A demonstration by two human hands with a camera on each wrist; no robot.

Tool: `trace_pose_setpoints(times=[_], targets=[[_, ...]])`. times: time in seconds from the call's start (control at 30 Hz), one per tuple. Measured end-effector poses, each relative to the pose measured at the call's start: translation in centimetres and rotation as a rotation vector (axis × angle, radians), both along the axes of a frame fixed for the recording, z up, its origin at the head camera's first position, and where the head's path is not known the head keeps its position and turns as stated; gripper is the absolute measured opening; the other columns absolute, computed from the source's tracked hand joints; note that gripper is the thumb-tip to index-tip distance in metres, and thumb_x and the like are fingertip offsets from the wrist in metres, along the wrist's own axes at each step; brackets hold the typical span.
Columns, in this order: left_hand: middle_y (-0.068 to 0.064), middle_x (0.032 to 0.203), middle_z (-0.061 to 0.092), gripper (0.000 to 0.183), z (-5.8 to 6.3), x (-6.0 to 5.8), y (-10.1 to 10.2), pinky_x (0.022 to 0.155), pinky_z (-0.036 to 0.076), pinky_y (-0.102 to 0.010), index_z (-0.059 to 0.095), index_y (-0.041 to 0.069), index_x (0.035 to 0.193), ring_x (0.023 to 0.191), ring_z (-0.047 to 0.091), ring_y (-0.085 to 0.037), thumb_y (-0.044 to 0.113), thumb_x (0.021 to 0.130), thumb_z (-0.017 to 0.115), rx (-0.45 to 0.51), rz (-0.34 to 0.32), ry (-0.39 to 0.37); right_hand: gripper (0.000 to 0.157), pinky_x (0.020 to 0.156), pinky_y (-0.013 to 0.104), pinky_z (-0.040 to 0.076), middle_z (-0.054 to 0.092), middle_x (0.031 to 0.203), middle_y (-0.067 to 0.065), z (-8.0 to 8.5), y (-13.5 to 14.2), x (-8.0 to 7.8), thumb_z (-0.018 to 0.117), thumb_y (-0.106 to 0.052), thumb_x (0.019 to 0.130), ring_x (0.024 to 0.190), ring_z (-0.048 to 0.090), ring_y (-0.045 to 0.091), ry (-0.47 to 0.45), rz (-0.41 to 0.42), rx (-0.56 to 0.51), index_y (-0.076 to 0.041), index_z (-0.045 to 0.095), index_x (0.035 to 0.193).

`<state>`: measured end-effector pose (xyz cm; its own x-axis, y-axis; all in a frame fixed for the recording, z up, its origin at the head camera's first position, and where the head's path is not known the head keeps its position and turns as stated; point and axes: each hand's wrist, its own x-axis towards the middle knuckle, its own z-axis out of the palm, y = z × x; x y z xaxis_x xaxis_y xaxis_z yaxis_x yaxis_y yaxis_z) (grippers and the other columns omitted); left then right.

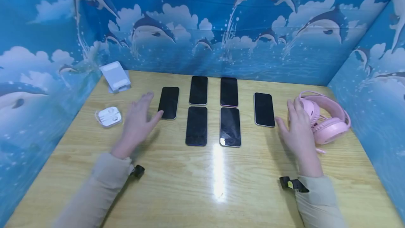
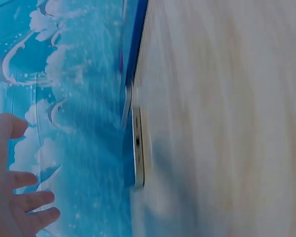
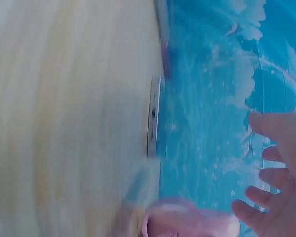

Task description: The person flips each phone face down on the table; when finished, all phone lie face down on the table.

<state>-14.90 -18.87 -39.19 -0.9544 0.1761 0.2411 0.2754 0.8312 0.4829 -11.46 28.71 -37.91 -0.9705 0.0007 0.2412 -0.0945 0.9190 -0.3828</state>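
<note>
Several dark-screened phones lie flat on the wooden table. My left hand (image 1: 136, 120) hovers with spread fingers beside the leftmost phone (image 1: 169, 103); the thumb tip overlaps its edge in the head view, and contact cannot be told. That phone's end edge (image 2: 138, 148) shows in the left wrist view. My right hand (image 1: 297, 126), fingers extended, is between the rightmost phone (image 1: 264, 109) and the pink headphones (image 1: 332, 130), holding nothing. In the middle, an upper-left phone (image 1: 198, 90), upper-right phone (image 1: 229, 92), lower-left phone (image 1: 196, 126) and lower-right phone (image 1: 230, 127) form two rows.
White wired earphones in a clear case (image 1: 109, 116) lie left of my left hand. Behind them sits a white box (image 1: 115, 76). Blue dolphin-print cloth (image 1: 190, 55) walls the table's back and sides. A light reflection shines on the tabletop (image 1: 177, 185).
</note>
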Motion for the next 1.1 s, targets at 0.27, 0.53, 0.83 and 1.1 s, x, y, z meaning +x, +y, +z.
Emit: trace_pose_setpoints(times=[0.27, 0.53, 0.83, 1.1], targets=[[-0.018, 0.145, 0.038, 0.056, -1.1, 0.6, 2.7, 0.107, 0.024, -0.054, 0.039, 0.007, 0.144, 0.133, 0.033, -0.035, 0.027, 0.095, 0.057, 0.314, -0.076, -0.014, 0.054, 0.101, 0.056, 0.034, 0.029, 0.151, 0.019, -0.5, -3.6, -1.0, 0.054, -0.023, 0.097, 0.130, 0.034, 0.043, 0.024, 0.063, -0.245, -0.002, 0.037, 0.144], [-0.024, 0.120, 0.052, 0.045, -2.7, 0.8, 6.1, 0.095, 0.044, -0.044, 0.051, -0.006, 0.130, 0.107, 0.054, -0.036, 0.003, 0.088, 0.065, 0.605, -0.130, -0.028, 0.046, 0.086, 0.043, 0.050, 0.047, 0.133, 0.016, -1.0, -8.4, -2.4, 0.061, -0.018, 0.094, 0.112, 0.054, 0.032, -0.072, 0.154, -0.384, -0.005, 0.049, 0.136], [-0.025, 0.116, 0.052, 0.034, -3.3, 1.3, 8.7, 0.090, 0.048, -0.038, 0.057, -0.011, 0.121, 0.102, 0.057, -0.036, -0.006, 0.087, 0.061, 0.744, -0.068, -0.152, 0.042, 0.084, 0.039, 0.050, 0.055, 0.123, 0.014, -2.1, -13.4, -3.7, 0.061, -0.019, 0.094, 0.102, 0.059, 0.026, -0.258, 0.253, -0.422, -0.002, 0.053, 0.131], [-0.025, 0.107, 0.053, 0.030, -3.5, 1.9, 9.3, 0.080, 0.047, -0.016, 0.061, -0.013, 0.114, 0.097, 0.058, -0.034, -0.009, 0.085, 0.061, 0.724, -0.050, -0.172, 0.036, 0.079, 0.036, 0.051, 0.065, 0.104, 0.010, -3.0, -16.8, -4.7, 0.064, -0.016, 0.091, 0.091, 0.064, 0.022, -0.321, 0.302, -0.371, 0.000, 0.058, 0.124]])
